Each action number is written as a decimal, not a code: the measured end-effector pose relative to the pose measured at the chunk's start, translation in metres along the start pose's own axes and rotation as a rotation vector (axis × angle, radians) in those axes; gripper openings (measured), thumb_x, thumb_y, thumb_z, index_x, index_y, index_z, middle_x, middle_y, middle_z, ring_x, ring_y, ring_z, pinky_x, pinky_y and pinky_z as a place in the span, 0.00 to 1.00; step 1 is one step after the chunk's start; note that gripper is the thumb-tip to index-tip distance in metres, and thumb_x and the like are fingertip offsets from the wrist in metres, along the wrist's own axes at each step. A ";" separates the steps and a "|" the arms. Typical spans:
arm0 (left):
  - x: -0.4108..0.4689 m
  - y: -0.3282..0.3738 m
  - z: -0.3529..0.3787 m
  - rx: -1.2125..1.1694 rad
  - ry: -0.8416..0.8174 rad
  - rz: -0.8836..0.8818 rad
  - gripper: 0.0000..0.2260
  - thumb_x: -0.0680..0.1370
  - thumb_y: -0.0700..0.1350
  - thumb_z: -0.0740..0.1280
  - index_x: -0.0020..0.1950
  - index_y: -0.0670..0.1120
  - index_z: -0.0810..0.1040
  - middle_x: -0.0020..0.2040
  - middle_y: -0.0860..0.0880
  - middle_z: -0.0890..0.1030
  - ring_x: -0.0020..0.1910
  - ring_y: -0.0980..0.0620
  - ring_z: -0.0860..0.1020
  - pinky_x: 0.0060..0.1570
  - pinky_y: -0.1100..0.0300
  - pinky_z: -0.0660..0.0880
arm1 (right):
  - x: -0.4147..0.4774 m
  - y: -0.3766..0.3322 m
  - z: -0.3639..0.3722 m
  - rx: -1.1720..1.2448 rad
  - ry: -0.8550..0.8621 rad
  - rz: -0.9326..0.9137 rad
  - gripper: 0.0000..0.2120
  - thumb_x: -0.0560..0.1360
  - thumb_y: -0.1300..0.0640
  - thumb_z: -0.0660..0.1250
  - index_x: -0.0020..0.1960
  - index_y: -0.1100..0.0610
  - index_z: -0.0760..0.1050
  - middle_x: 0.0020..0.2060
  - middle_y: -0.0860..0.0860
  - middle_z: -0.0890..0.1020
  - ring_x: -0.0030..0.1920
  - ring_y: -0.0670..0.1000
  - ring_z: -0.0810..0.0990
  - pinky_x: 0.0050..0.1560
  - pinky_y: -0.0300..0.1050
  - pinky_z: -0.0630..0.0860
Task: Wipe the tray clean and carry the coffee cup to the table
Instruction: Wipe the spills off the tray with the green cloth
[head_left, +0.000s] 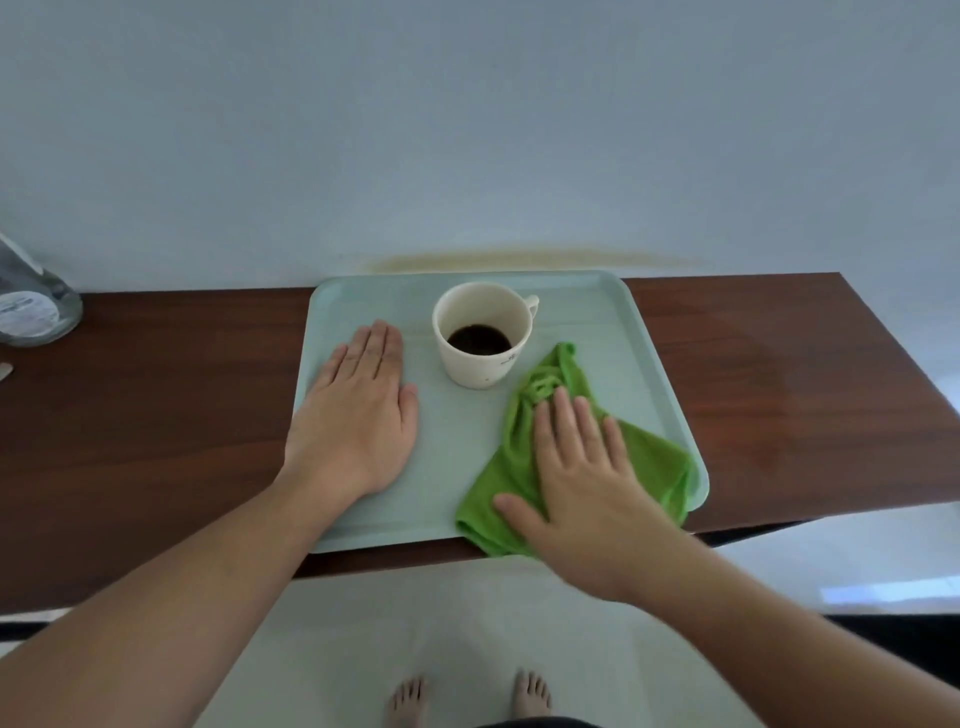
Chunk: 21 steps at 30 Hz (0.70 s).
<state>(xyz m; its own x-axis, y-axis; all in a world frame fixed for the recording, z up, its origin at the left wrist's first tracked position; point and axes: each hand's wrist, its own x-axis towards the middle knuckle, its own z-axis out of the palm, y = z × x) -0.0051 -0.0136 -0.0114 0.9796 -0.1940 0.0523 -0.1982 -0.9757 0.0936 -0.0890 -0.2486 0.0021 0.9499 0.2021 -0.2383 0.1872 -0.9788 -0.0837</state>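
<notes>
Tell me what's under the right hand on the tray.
The right hand presses flat on a crumpled green cloth lying on the tray. The tray surface beneath the cloth is covered, so any spill there cannot be seen.

A home, by the look of it: a dark wooden counter (182, 415) set against a plain pale wall (467, 130), a pale tiled floor (831, 561), and the person's bare feet (410, 699) on it.

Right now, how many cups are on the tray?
1: a white cup with dark coffee, at the back middle of the pale green tray, between the hands. None appears hidden.
</notes>
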 end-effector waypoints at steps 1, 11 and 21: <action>0.000 0.000 0.000 -0.002 -0.005 0.004 0.32 0.81 0.54 0.41 0.82 0.41 0.50 0.83 0.44 0.54 0.81 0.49 0.51 0.79 0.52 0.47 | 0.002 -0.011 0.002 0.018 0.004 -0.004 0.48 0.74 0.27 0.37 0.82 0.59 0.35 0.81 0.59 0.36 0.81 0.59 0.34 0.79 0.63 0.38; -0.001 0.000 -0.002 -0.004 -0.012 0.012 0.30 0.82 0.54 0.42 0.82 0.41 0.49 0.83 0.44 0.52 0.81 0.50 0.49 0.79 0.52 0.46 | 0.071 -0.016 -0.011 0.099 0.153 0.214 0.51 0.73 0.26 0.41 0.83 0.61 0.41 0.83 0.59 0.45 0.82 0.58 0.42 0.79 0.64 0.42; -0.001 0.001 0.000 -0.022 -0.006 -0.006 0.30 0.82 0.53 0.44 0.82 0.41 0.49 0.83 0.45 0.52 0.81 0.50 0.49 0.79 0.53 0.46 | 0.008 0.014 -0.003 -0.022 -0.020 -0.040 0.49 0.73 0.26 0.36 0.82 0.58 0.34 0.81 0.59 0.35 0.80 0.58 0.32 0.79 0.61 0.36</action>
<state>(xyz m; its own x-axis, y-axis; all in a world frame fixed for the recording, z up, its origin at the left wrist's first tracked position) -0.0062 -0.0145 -0.0111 0.9810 -0.1888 0.0454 -0.1929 -0.9744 0.1154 -0.0775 -0.2610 0.0015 0.9364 0.2414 -0.2546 0.2305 -0.9704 -0.0724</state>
